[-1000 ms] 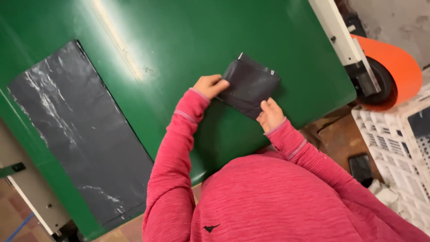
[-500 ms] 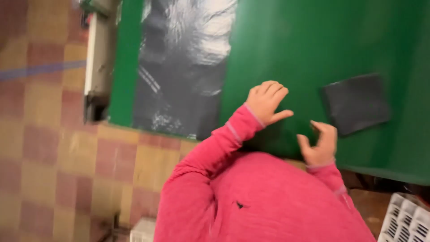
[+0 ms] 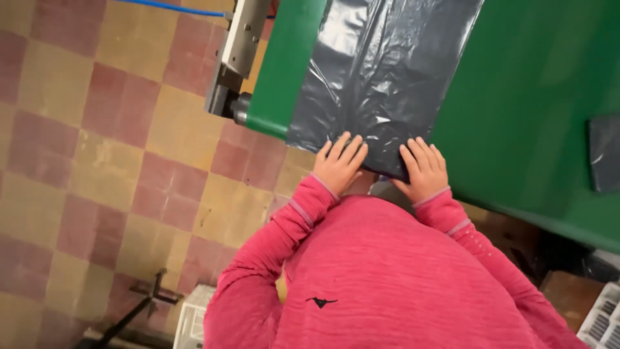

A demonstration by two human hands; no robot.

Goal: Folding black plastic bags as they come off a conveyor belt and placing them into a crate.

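A glossy black plastic sheet (image 3: 381, 77), streaked with grey-white glare, is seen on a deep green counter (image 3: 529, 110). A second dark grey folded piece (image 3: 606, 152) is seen at the right edge. The sleeves and top (image 3: 400, 278) are coloured heathered pink-red, with paler cuff bands and a small black mark. The floor (image 3: 97, 161) is chequered in maroon and ochre tiles.

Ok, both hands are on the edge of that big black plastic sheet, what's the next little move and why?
Probably pinch the near edge and lift it. The left hand and right hand lie flat, fingers spread, on the near edge of the black plastic sheet, which lies wrinkled on the green table; neither grips it yet.
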